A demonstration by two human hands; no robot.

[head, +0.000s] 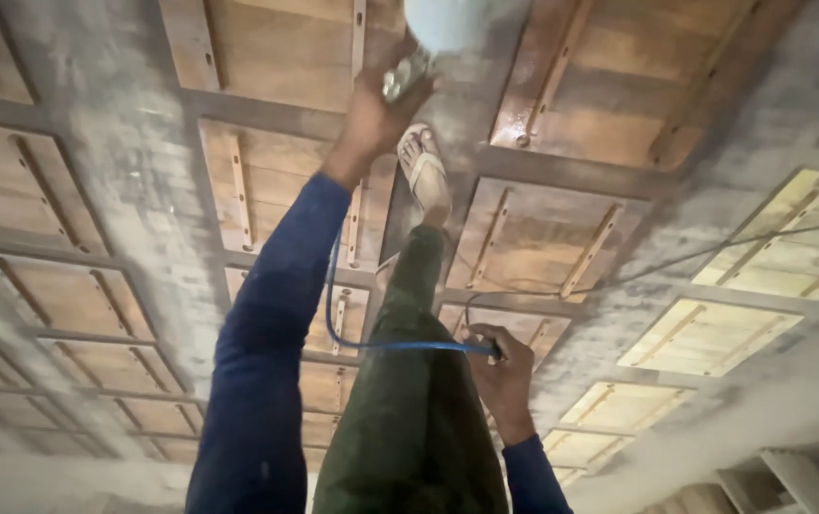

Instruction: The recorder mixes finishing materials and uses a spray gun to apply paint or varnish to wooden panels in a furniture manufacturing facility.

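Left hand (371,119) grips a metal-necked pale tool (428,38) against the grey concrete-ribbed, wood-panelled surface (133,181); right hand (500,366) pinches a thin blue hose (381,345) (looped, slack); work looks midway, most panels apparently untouched.

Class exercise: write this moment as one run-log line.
left hand: holds spray gun under pale cup | right hand: grips blue hose | sandalled foot on wooden panels

Dim overall w/ soft daylight coming from the right, so the wooden panels (704,333) there glow pale while the left side sits in grey shadow, edges stretched by wide-angle distortion, whole frame a bit soft, and the white object (452,21) up top blown out and blurry.
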